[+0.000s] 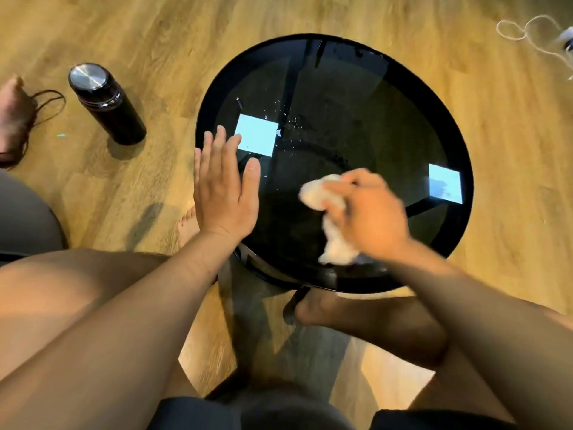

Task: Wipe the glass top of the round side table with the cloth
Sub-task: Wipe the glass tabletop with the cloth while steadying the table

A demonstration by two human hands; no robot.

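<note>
Cloth, white and crumpled, gripped by curled right fingers on speckled glass top; left fingers straight.

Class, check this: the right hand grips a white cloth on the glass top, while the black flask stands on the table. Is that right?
No. The head view shows the black flask standing on the floor, beside the table; the rest holds.

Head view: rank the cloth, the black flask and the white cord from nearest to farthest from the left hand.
1. cloth, just right of the left hand, in the right hand's grip.
2. black flask, standing on the floor to the left.
3. white cord, on the floor, far right.
</note>
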